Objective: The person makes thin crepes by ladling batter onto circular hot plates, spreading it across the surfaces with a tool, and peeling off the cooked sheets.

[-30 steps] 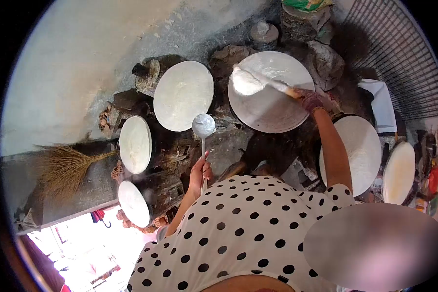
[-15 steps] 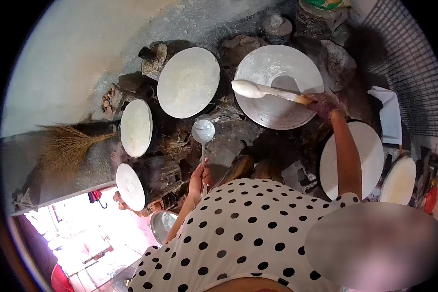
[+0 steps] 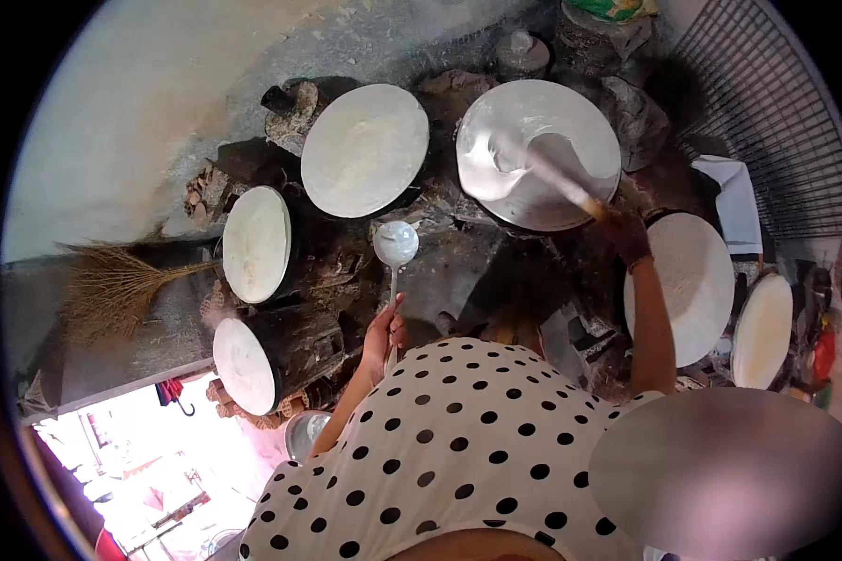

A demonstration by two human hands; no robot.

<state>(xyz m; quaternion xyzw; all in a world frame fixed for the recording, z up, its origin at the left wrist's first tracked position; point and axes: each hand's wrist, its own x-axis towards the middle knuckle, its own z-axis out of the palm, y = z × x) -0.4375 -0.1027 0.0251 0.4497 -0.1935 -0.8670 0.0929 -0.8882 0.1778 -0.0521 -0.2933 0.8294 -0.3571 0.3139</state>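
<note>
My left hand (image 3: 384,335) is closed round the handle of a metal ladle (image 3: 397,245), whose bowl has white residue in it. My right hand (image 3: 624,234) grips the brown end of a long white-coated spatula (image 3: 561,178), blurred by motion. The spatula's far end is over the large round pan (image 3: 571,210) at the upper middle. White batter covers part of that pan, and a greyer patch shows near its centre. Just left of it, another round pan (image 3: 365,150) bears an even pale layer.
Two smaller pale rounds (image 3: 256,245) (image 3: 244,366) are at the left, beside a straw broom (image 3: 126,285). On the right are two more rounds (image 3: 680,290) (image 3: 763,331), a white cloth (image 3: 732,206) and a mesh basket (image 3: 767,103). A metal bowl (image 3: 299,435) stands at the lower left.
My right hand has moved down slightly, and the spatula has swept across the large pan, where the white layer now spreads over more of the surface. My left hand still holds the ladle.
</note>
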